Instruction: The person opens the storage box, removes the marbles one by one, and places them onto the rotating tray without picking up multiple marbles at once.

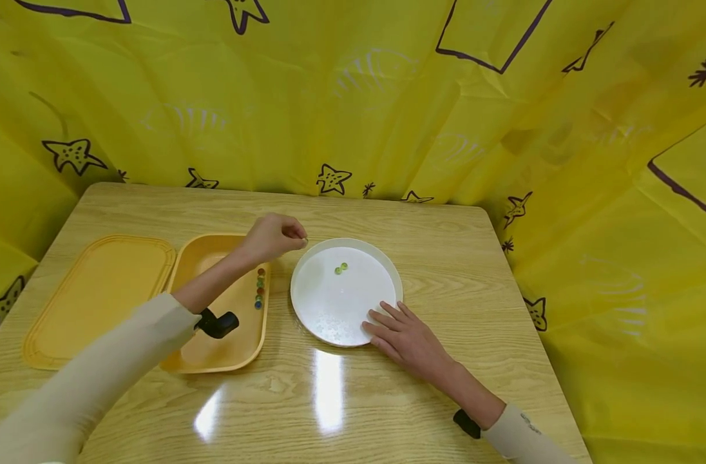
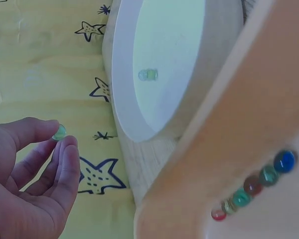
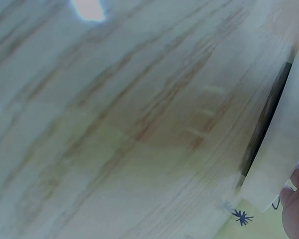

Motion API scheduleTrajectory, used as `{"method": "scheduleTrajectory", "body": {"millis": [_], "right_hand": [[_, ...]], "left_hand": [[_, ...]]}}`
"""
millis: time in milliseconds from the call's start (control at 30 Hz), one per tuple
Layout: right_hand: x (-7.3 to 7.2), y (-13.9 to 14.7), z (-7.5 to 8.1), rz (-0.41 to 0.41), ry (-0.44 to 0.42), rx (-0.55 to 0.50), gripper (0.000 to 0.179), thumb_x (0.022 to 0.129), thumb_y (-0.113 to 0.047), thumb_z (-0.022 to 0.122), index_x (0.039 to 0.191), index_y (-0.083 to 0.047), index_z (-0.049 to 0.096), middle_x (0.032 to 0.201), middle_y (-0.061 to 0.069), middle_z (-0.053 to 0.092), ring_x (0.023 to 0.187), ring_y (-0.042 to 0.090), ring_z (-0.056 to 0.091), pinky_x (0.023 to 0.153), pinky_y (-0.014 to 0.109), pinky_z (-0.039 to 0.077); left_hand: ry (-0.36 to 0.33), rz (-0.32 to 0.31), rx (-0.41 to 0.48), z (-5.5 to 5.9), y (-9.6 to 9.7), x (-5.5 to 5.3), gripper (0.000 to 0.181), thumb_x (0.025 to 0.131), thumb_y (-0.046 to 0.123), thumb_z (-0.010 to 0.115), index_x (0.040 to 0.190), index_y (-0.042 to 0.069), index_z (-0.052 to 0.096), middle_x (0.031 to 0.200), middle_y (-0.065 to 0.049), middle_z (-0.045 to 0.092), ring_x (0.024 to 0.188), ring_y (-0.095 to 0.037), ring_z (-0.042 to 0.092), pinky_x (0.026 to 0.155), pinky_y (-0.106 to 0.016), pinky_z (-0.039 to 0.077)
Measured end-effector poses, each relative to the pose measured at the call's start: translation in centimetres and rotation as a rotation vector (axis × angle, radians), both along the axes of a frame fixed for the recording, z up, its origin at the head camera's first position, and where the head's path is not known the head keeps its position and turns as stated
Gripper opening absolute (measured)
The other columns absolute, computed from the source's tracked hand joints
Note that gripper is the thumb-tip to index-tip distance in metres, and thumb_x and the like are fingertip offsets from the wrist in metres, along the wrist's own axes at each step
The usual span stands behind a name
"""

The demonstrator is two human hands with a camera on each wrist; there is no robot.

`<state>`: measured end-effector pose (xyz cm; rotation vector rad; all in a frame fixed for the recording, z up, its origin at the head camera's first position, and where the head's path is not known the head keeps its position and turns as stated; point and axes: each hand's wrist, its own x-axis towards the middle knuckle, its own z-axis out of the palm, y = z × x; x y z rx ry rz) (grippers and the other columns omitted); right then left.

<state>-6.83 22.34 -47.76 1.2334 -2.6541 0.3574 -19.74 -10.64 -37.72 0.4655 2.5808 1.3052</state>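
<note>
Nearest, a cream sleeve reaches in from the near left, crossing a flat orange lid on the wood-grain table. Just right of the lid stands an orange bin, partly hidden by the forearm and a black wrist device. Along the bin's right side runs a row of glass marbles, red, green and others, with a blue one at the near end. Beyond the bin's far right corner, the left hand pinches a pale green marble between thumb and fingers, near the far left rim of a round white tray and outside it. Two yellow-green marbles lie side by side in the tray's far half. At its near right rim, the right hand rests with fingers extended, gripping nothing. A yellow curtain with starfish drawings hangs along the far and right sides.
</note>
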Motion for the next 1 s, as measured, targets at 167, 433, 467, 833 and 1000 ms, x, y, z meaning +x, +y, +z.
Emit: {"method": "scheduleTrajectory", "body": {"millis": [167, 433, 467, 833, 1000], "right_hand": [[0.0, 0.0, 0.1, 0.003, -0.002, -0.004, 0.047, 0.109, -0.040, 0.034, 0.132, -0.014, 0.067, 0.136, 0.009, 0.061, 0.133, 0.033, 0.048, 0.109, 0.055, 0.033], [0.0, -0.1, 0.3, -0.002, -0.014, -0.002, 0.049, 0.109, -0.041, 0.033, 0.131, -0.014, 0.067, 0.135, 0.008, 0.062, 0.133, 0.033, 0.048, 0.109, 0.055, 0.033], [0.0, -0.1, 0.4, -0.002, -0.017, -0.001, 0.049, 0.110, -0.041, 0.033, 0.131, -0.014, 0.067, 0.135, 0.008, 0.061, 0.133, 0.032, 0.048, 0.109, 0.055, 0.033], [0.1, 0.0, 0.2, -0.004, -0.019, 0.002, 0.044, 0.109, -0.039, 0.038, 0.132, -0.015, 0.067, 0.136, 0.008, 0.061, 0.134, 0.032, 0.047, 0.110, 0.054, 0.032], [0.0, 0.0, 0.2, -0.006, -0.017, 0.007, 0.046, 0.109, -0.040, 0.036, 0.132, -0.015, 0.067, 0.136, 0.008, 0.061, 0.134, 0.032, 0.047, 0.110, 0.054, 0.032]], "left_hand": [[-0.031, -0.015, 0.017, -0.5, 1.7, -0.6, 0.008, 0.090, 0.004, 0.071, 0.096, -0.002, 0.072, 0.088, -0.010, 0.069, 0.082, -0.024, 0.061, 0.070, -0.032, 0.049], [-0.074, -0.053, 0.017, -1.5, 3.7, -1.1, 0.010, 0.089, 0.002, 0.071, 0.097, -0.003, 0.072, 0.089, -0.012, 0.069, 0.081, -0.024, 0.062, 0.072, -0.031, 0.049], [-0.077, -0.055, 0.011, -1.7, 3.9, -1.2, 0.009, 0.089, 0.002, 0.071, 0.097, -0.003, 0.072, 0.089, -0.011, 0.069, 0.081, -0.024, 0.062, 0.071, -0.031, 0.049], [-0.036, -0.090, -0.052, -3.6, 5.8, -1.9, 0.004, 0.085, 0.000, 0.071, 0.089, -0.003, 0.072, 0.084, -0.009, 0.069, 0.079, -0.022, 0.061, 0.071, -0.028, 0.048], [-0.047, -0.085, -0.075, -4.2, 6.3, -2.2, 0.005, 0.086, -0.001, 0.071, 0.090, -0.004, 0.072, 0.086, -0.011, 0.069, 0.079, -0.021, 0.059, 0.070, -0.028, 0.047]]}}
